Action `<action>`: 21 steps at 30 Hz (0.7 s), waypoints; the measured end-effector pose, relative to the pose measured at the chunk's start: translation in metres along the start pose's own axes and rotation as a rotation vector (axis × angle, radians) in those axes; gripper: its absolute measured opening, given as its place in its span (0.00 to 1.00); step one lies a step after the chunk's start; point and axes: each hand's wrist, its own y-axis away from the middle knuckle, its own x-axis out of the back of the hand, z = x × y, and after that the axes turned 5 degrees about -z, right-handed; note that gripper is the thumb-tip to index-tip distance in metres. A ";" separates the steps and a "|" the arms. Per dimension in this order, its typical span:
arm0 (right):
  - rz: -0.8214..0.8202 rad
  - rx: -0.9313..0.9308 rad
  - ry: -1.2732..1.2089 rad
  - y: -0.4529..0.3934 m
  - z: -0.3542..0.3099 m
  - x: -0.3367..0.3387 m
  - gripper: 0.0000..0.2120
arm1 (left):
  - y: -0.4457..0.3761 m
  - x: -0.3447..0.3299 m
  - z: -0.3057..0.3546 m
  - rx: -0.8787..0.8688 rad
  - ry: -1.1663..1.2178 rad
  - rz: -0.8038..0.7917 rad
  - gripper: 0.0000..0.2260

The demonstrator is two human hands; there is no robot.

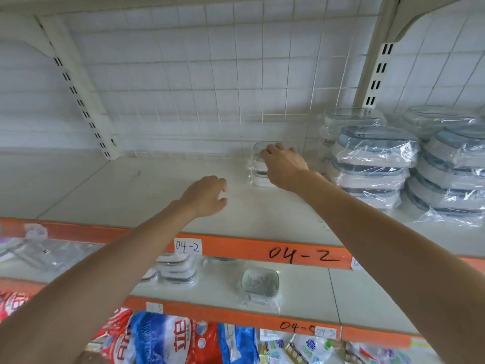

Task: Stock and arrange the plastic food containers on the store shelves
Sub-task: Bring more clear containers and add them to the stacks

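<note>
A small stack of clear plastic containers (258, 169) stands near the back of the upper shelf (147, 195). My right hand (283, 166) is on it, fingers curled over the top container's rim. My left hand (207, 195) hovers above the bare shelf to the left, fingers loosely curled and holding nothing. Stacks of wrapped blue-lidded containers (375, 161) fill the shelf's right side. On the lower shelf sit a wrapped clear container (259, 285) and a small stack of clear containers (175, 269).
Orange shelf edges (236, 248) carry handwritten labels "04-2". A white wire grid (210, 74) backs the shelf. Slotted uprights (78, 101) stand left and right. Bagged goods (157, 337) lie on the bottom level. More wrapped items (39, 250) sit at the lower left.
</note>
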 end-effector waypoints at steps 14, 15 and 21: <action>-0.186 0.319 -0.045 0.070 -0.173 -0.017 0.14 | 0.132 -0.033 -0.058 -0.078 -0.207 0.097 0.10; -0.191 0.322 -0.049 0.075 -0.181 -0.023 0.14 | 0.139 -0.041 -0.060 -0.098 -0.202 0.101 0.11; -0.344 0.308 -0.090 0.110 -0.203 -0.089 0.16 | 0.176 -0.108 -0.068 0.010 -0.105 -0.084 0.14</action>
